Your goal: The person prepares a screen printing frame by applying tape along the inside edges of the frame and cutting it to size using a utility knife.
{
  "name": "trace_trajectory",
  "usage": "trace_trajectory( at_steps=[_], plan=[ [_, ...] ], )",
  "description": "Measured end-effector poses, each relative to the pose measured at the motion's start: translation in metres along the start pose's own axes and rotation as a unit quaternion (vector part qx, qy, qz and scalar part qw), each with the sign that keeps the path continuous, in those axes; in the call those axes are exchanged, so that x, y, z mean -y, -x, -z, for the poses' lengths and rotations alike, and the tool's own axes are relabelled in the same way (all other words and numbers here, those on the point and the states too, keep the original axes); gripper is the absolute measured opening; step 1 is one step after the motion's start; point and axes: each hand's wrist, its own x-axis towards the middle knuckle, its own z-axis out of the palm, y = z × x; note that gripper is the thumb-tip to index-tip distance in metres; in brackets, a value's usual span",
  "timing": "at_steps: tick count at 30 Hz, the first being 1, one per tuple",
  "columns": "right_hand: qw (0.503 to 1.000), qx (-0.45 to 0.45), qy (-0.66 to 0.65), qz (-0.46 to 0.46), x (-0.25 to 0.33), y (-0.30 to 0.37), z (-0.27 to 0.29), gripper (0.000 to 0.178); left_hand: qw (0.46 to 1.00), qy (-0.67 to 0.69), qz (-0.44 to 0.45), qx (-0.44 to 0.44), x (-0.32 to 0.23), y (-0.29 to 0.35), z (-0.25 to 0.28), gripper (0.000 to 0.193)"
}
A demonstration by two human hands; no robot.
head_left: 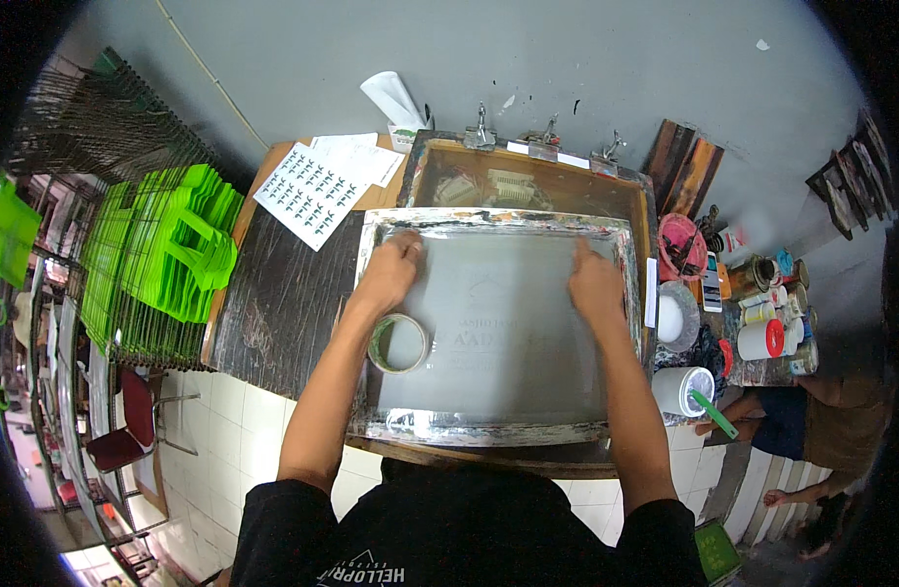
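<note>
A silkscreen frame (pixel 621 245) with paint-smeared edges lies before me, its grey mesh (pixel 528 372) bearing faint lettering. At the mesh's far left corner, my left hand (pixel 395 269) is closed, fingers curled down; whatever they may pinch is hidden. My right hand (pixel 594 279) rests near the far right inner edge, its index finger stretched out against the border and the other fingers partly folded. Between the hands, a shiny band runs along that far edge. A roll of tape (pixel 423 344) lies flat on the mesh beside my left forearm.
Behind the frame, a glass-topped wooden box (pixel 425 181) carries metal clamps (pixel 481 132). Printed sheets (pixel 312 196) lie far left, near racked green cut pieces (pixel 180 254). A white tub with a green-handled tool (pixel 714 413), jars (pixel 762 339) and a phone (pixel 711 284) crowd the right. Another person (pixel 841 426) sits there.
</note>
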Motion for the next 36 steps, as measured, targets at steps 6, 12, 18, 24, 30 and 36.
trace_trajectory(
  at_steps=[6, 12, 18, 24, 30, 36],
  plan=[
    [0.991, 0.004, 0.004, -0.137, -0.024, -0.016, 0.002, 0.049, 0.995, -0.07, 0.054, -0.051, -0.001, -0.003, 0.002, 0.035],
    [0.993, -0.026, -0.044, -0.107, -0.017, -0.004, 0.003, 0.054, 0.991, -0.106, 0.058, -0.064, -0.025, 0.011, 0.005, 0.039],
    [0.993, -0.078, -0.064, 0.057, 0.044, 0.025, 0.031, 0.053, 0.989, -0.093, -0.012, -0.114, -0.048, 0.024, 0.044, 0.062],
    [0.922, -0.148, -0.186, 0.304, 0.152, 0.014, -0.034, 0.038, 0.875, -0.451, -0.158, -0.079, -0.008, -0.043, 0.023, 0.074],
    [0.995, -0.053, -0.044, 0.066, 0.107, -0.005, -0.02, 0.03, 0.902, -0.371, -0.219, 0.041, 0.012, -0.061, 0.056, 0.058],
    [0.993, -0.094, 0.023, -0.072, 0.022, -0.002, 0.011, 0.037, 0.877, -0.43, -0.171, 0.126, -0.012, -0.064, 0.064, 0.042]
  ],
)
